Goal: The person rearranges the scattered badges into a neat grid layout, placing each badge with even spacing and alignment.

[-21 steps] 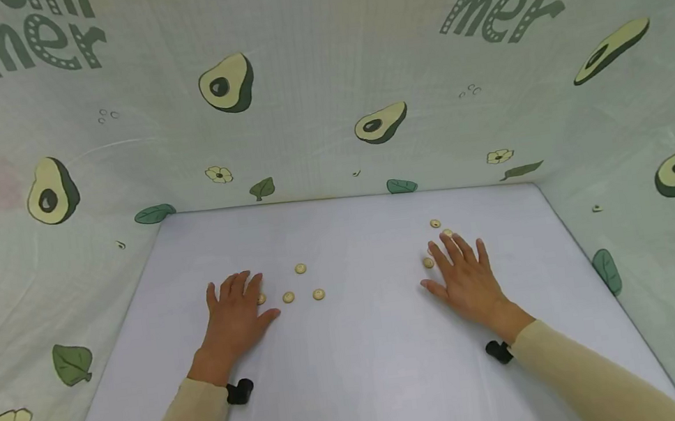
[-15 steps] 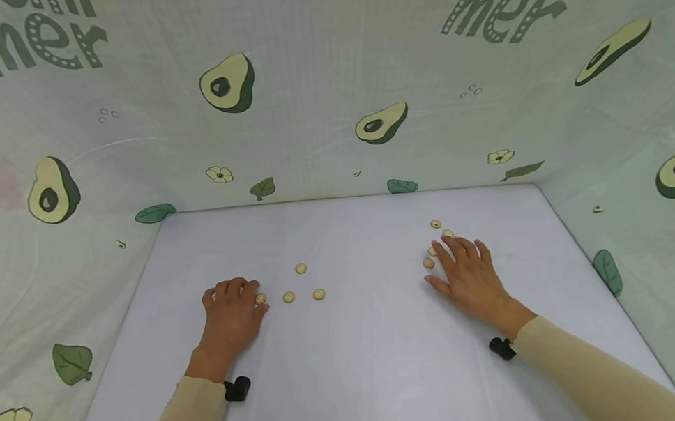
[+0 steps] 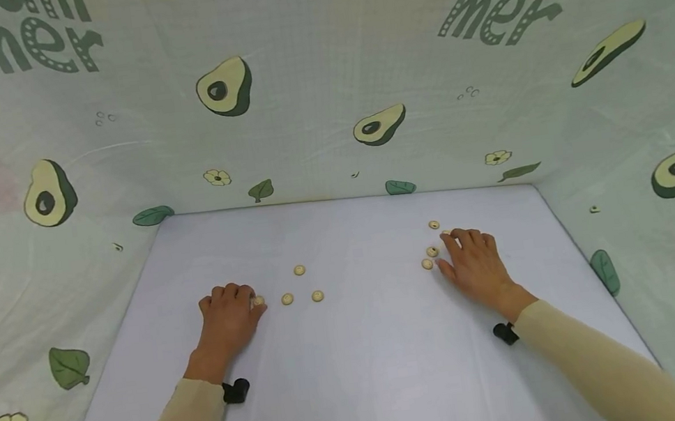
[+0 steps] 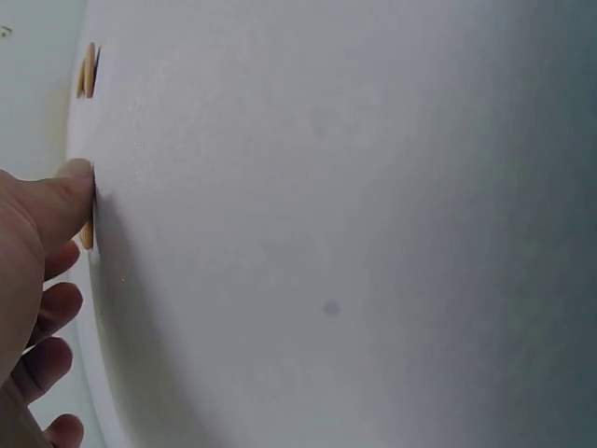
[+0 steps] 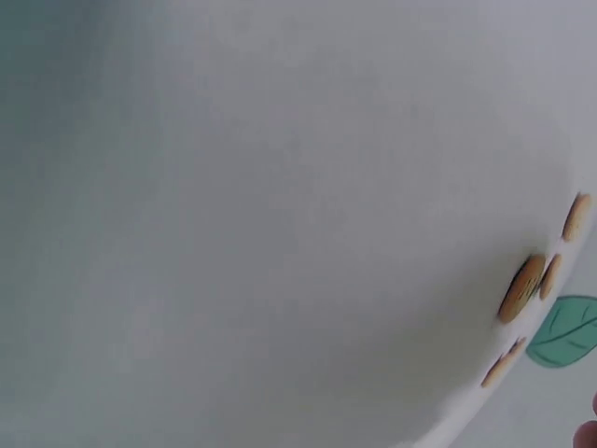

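Note:
Small round pale wooden discs lie on the white table in two groups. In the head view my left hand [image 3: 227, 322] has its fingers curled, with thumb and index finger at the leftmost disc [image 3: 258, 301]. The left wrist view shows the thumb [image 4: 61, 201] over that disc, its lower edge [image 4: 88, 235] showing below. My right hand [image 3: 477, 267] bends over the right group, index fingertip right at a partly hidden disc [image 3: 446, 232], thumb apart from it. Only fingertips [image 5: 586, 435] of this hand show in the right wrist view, near a marked disc [image 5: 522, 287].
Three more discs lie right of the left hand, among them a middle one [image 3: 287, 299] and an upper one [image 3: 299, 270]. Beside the right hand are a disc [image 3: 432, 251] and others. A printed cloth [image 3: 311, 101] surrounds the table [image 3: 364, 376] at back and sides.
My left hand's spread fingers have curled in and its thumb has drawn to the leftmost disc. The right hand has shifted slightly right, its fingers bending, so the nearby discs show more.

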Demonstrator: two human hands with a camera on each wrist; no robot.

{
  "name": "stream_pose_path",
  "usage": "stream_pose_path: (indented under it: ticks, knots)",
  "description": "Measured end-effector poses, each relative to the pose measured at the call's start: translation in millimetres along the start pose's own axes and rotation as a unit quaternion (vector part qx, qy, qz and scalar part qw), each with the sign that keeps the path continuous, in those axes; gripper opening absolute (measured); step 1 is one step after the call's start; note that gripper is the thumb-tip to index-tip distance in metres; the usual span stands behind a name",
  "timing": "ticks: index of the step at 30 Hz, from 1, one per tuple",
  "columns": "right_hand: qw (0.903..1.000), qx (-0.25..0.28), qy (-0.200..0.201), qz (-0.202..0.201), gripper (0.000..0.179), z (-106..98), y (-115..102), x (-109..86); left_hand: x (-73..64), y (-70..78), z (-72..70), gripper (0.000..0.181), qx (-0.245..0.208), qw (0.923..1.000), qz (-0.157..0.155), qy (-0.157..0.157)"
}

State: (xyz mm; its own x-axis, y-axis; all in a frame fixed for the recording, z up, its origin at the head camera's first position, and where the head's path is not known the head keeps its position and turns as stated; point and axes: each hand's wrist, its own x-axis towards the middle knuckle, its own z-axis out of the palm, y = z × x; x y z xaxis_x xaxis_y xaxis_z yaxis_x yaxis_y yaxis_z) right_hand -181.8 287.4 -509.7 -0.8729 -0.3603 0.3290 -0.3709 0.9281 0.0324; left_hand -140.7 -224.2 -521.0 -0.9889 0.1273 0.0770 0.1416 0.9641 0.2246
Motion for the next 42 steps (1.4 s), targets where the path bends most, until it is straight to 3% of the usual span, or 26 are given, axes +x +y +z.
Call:
stream_pose_path:
  ticks: [12,20,27,34,42]
  knots:
    - [0.9956,-0.01,-0.074,0.056,0.041,2.9,34.6,53.0,-3.0,1.2,1.2,0.02,-0.01,0.9999,0.005,0.002]
    - [0.9886,-0.005,-0.139,0.057,0.04,20.4,35.7,79.8,-3.7,1.1,4.3,0.02,-0.014,0.9999,-0.008,-0.001]
    - [0.9839,-0.014,-0.169,0.056,0.04,28.8,35.0,87.7,-4.4,1.4,3.2,0.02,-0.016,0.9998,-0.009,-0.003]
    - [0.9826,0.064,-0.169,0.043,0.03,25.1,37.6,80.9,-3.4,2.5,5.6,0.022,-0.025,0.9996,-0.014,-0.006]
    - [0.9821,0.052,-0.157,0.089,0.039,22.3,34.5,79.0,-2.8,2.1,6.9,0.022,-0.028,0.9994,-0.02,-0.002]
